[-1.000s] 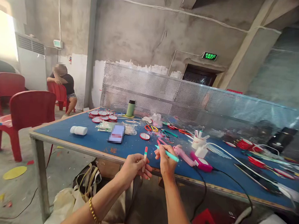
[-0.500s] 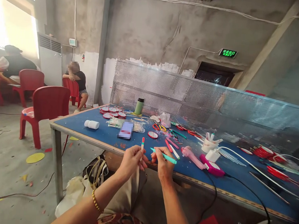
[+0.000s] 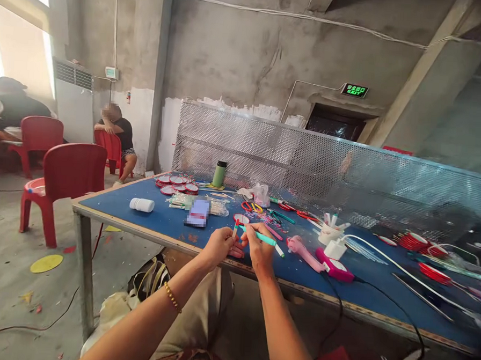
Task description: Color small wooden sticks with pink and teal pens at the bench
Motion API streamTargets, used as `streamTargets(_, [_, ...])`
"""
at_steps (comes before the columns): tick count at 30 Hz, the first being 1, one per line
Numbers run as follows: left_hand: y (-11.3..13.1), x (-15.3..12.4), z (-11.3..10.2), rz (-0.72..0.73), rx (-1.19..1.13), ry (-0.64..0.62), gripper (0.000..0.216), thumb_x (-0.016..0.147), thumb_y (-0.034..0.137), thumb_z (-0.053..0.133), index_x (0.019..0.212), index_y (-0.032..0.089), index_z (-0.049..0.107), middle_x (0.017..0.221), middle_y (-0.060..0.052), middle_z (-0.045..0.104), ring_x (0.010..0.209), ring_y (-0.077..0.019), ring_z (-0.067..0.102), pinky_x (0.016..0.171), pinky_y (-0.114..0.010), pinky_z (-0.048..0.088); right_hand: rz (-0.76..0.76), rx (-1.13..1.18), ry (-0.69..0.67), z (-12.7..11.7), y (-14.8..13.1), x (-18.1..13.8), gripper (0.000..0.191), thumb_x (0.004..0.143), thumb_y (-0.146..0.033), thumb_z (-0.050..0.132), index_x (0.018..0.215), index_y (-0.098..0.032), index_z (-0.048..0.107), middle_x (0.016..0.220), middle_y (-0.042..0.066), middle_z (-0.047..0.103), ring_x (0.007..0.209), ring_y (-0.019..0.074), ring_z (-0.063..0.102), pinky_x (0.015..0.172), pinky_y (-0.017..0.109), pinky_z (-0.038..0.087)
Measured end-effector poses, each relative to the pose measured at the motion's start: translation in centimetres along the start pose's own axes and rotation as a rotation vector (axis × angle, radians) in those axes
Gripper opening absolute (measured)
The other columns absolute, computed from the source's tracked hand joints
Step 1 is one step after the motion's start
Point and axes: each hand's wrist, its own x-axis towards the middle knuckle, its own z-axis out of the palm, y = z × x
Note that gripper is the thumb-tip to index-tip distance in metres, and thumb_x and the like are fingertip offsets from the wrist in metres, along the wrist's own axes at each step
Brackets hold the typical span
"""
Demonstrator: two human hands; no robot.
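My left hand is closed on a small flat stick with red and green colour bands, held nearly upright. My right hand grips a teal marker pen like a writing tool, its tip pointing left at the stick. Whether the tip touches the stick I cannot tell. Both hands are over the front edge of the blue table. Right behind the stick lies a round white disc with a red rim. A white-and-green marker is partly hidden by my right hand.
Farther left are a phone, a white bottle, a green flask and several red-rimmed discs. To the right lie a pink hot-glue gun with its cable and a cup of markers. A perforated metal panel stands behind.
The view has shifted slightly to the right and up. Both hands have come closer together, and the marker tip is now nearer to the stick.
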Motion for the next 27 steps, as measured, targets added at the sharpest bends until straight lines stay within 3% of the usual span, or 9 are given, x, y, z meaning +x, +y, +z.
streamTargets(6, [0.8, 1.2, 0.0, 0.003, -0.091, -0.025, 0.008, 0.080, 0.019, 0.064, 0.081, 0.014, 0.057, 0.072, -0.005, 0.071, 0.061, -0.0155, 0.070, 0.069, -0.029, 0.057, -0.012, -0.008, -0.047, -0.1, 0.5, 1.5, 0.024, 0.087, -0.038, 0.064, 0.071, -0.020, 0.058, 0.056, -0.004, 0.061, 0.041, 0.0101, 0.054, 0.044, 0.021, 0.044])
streamTargets(10, [0.8, 2.0, 0.3, -0.007, -0.073, -0.057, 0.009, 0.077, 0.019, 0.065, 0.078, 0.013, 0.059, 0.072, -0.006, 0.071, 0.059, -0.0152, 0.069, 0.065, -0.027, 0.056, -0.030, -0.022, -0.066, -0.4, 1.3, 2.4, 0.023, 0.087, -0.037, 0.064, 0.071, -0.021, 0.058, 0.054, -0.005, 0.060, 0.041, 0.0102, 0.054, 0.044, 0.021, 0.043])
streamTargets(18, [0.1, 1.9, 0.2, 0.039, -0.011, -0.077, 0.034, 0.076, 0.045, 0.071, 0.076, 0.013, 0.059, 0.068, -0.005, 0.069, 0.053, -0.0152, 0.067, 0.060, -0.028, 0.056, 0.001, -0.024, -0.065, -0.4, 1.3, 1.6, 0.026, 0.085, -0.041, 0.065, 0.070, -0.020, 0.059, 0.055, -0.003, 0.062, 0.042, 0.0108, 0.055, 0.044, 0.022, 0.045])
streamTargets(27, [0.1, 1.9, -0.2, 0.033, -0.010, -0.135, 0.034, 0.072, 0.042, 0.075, 0.077, 0.013, 0.058, 0.066, -0.004, 0.068, 0.055, -0.0152, 0.068, 0.058, -0.026, 0.056, 0.000, -0.077, -0.079, -0.3, 0.8, 1.3, 0.028, 0.086, -0.043, 0.062, 0.070, -0.021, 0.057, 0.054, -0.003, 0.060, 0.042, 0.0124, 0.056, 0.043, 0.022, 0.045])
